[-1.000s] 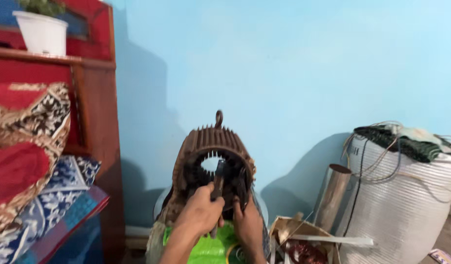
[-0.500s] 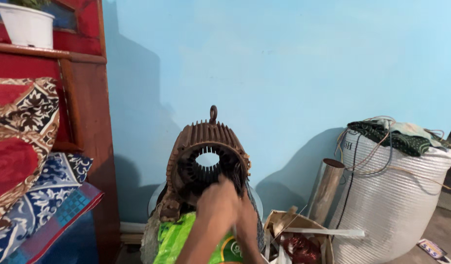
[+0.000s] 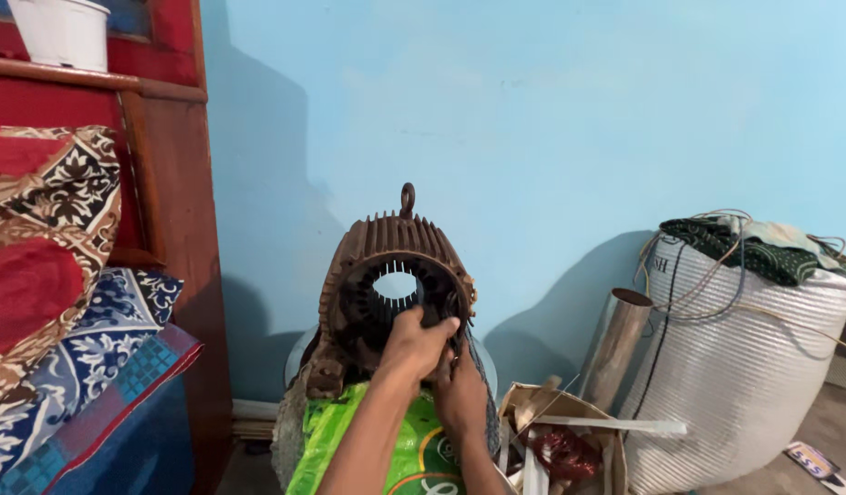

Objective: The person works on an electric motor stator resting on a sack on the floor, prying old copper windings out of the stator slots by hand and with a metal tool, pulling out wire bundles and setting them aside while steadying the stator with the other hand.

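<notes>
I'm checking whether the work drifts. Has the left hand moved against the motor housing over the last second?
Yes, slightly. The left hand has gone from the middle of the motor housing bore down to its lower rim, beside the right hand.

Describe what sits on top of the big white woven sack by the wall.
On the white woven sack lie dark green patterned cloth and tangled wires. The cloth covers the sack's contents.

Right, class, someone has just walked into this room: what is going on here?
A person has both hands at the open front of a rusty finned motor housing that sits on a green sack against a blue wall. The left hand reaches into the slotted bore at its lower rim; the right hand is just below it. A white woven sack and a metal pipe stand to the right.
</notes>
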The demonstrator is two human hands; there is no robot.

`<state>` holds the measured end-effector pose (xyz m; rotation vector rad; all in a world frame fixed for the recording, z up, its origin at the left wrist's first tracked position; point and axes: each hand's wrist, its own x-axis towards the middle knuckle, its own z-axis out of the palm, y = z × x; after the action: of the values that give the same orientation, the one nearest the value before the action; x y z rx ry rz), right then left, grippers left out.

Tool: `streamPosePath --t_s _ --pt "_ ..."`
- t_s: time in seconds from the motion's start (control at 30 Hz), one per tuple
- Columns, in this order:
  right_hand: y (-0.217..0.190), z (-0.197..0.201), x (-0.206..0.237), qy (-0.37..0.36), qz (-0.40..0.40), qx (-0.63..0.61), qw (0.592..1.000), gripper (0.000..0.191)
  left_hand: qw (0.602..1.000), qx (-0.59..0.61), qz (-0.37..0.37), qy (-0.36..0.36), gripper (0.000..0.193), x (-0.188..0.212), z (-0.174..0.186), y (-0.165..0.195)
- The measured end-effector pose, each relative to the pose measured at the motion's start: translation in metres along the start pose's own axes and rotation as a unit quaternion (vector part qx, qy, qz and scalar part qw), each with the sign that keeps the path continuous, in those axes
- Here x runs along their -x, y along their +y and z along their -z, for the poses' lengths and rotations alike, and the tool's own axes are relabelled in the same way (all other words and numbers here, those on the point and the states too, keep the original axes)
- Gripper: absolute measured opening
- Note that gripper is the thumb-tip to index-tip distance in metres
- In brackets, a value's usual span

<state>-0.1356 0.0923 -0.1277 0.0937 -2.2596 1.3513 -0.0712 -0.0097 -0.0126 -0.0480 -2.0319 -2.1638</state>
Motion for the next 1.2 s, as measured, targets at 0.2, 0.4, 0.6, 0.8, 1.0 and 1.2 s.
streamPosePath --t_s 0.2,0.4,0.6,0.8,1.0,1.2 --pt "0.031 -0.006 -0.001 0.034 0.173 -0.017 0.984 0.049 0.983 -0.094 -0.113 0.107 0.052 0.000 -0.021 -0.026" --pt "0.021 -0.003 0.002 0.022 0.061 0.002 0.998 0.070 0.942 -0.322 -0.035 0.086 0.051 -0.011 -0.016 0.011" --pt "-0.008 0.010 0.008 -0.010 0.029 0.001 1.000 0.042 0.937 -0.344 -0.039 0.037 0.055 -0.003 -0.004 0.013" --pt "0.011 0.003 0.003 0.023 0.157 0.045 0.986 0.087 0.894 -0.447 -0.027 0.011 0.087 0.008 -0.004 0.013" --pt "0.014 0.000 -0.005 -0.013 0.086 0.080 0.993 0.056 0.906 -0.418 -0.066 0.031 0.063 0.029 -0.005 0.032" --pt "-0.003 0.007 0.004 -0.053 -0.056 0.002 0.997 0.075 0.913 -0.405 -0.046 0.015 0.075 0.022 0.001 0.000"
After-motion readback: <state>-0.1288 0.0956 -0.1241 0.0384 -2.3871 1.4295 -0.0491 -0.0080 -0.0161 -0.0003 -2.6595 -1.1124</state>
